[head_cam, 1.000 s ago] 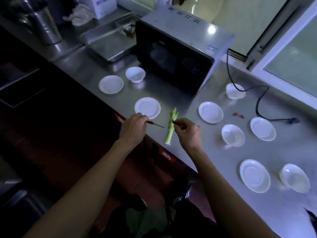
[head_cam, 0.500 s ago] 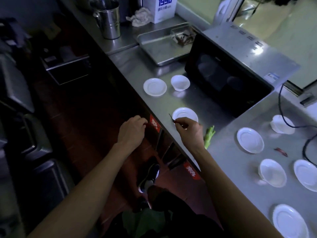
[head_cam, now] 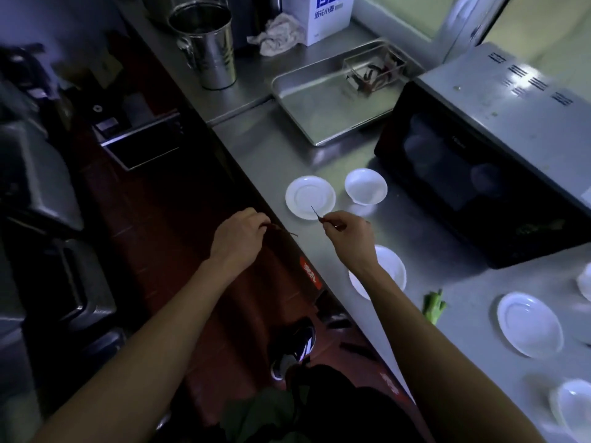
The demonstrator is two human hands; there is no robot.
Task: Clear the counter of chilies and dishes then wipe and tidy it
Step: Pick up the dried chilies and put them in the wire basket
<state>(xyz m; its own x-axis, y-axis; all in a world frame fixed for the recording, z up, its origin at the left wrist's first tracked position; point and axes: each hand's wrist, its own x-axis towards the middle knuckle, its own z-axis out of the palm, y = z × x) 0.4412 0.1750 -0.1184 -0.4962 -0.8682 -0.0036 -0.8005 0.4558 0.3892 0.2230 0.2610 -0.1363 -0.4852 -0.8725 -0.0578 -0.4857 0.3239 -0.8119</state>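
My left hand (head_cam: 238, 236) is closed around a dark red chili (head_cam: 281, 230) whose thin stem pokes out to the right, just off the counter's front edge. My right hand (head_cam: 347, 231) pinches another small chili by its thin stem (head_cam: 315, 212) above a white saucer (head_cam: 309, 196). A white bowl (head_cam: 365, 186) sits beside that saucer. Under my right wrist lies another white saucer (head_cam: 395, 271). A green chili (head_cam: 434, 306) lies near the counter's front edge. More white dishes, among them a saucer (head_cam: 529, 324) and a bowl (head_cam: 572, 406), stand at the right.
A black microwave oven (head_cam: 499, 148) fills the right back of the steel counter (head_cam: 265, 145). A steel tray (head_cam: 323, 103) holds a clear box with chilies (head_cam: 374, 73). A metal bucket (head_cam: 208, 46), a crumpled cloth (head_cam: 276, 36) and a white carton (head_cam: 323, 17) stand further back.
My view has swung left along the counter. Both hands have moved left with their chilies, away from the green chili, and my right hand now hovers by the far left saucer.
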